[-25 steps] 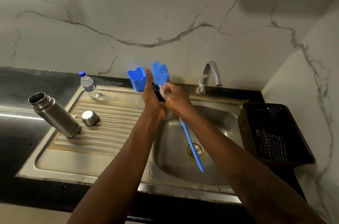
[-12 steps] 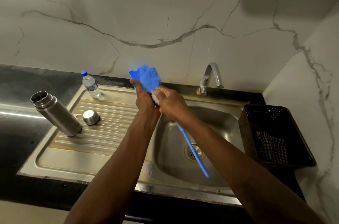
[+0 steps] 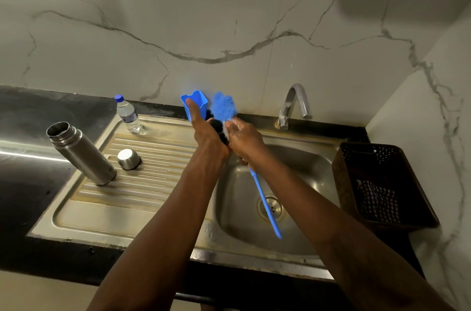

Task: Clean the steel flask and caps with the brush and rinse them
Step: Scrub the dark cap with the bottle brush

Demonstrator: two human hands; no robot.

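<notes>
The left hand holds a black cap. The right hand grips the blue brush. The flask stands to their left.

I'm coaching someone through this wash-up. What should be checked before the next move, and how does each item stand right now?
1. Right hand grips brush: ok.
2. Left hand holds black cap: ok.
3. Black cap scrubbed clean: cannot tell.
4. Tap running for rinsing: not ok, no stream visible.
5. Steel flask standing open on drainboard: ok.
6. Steel cap on drainboard beside flask, apart: ok.
</notes>
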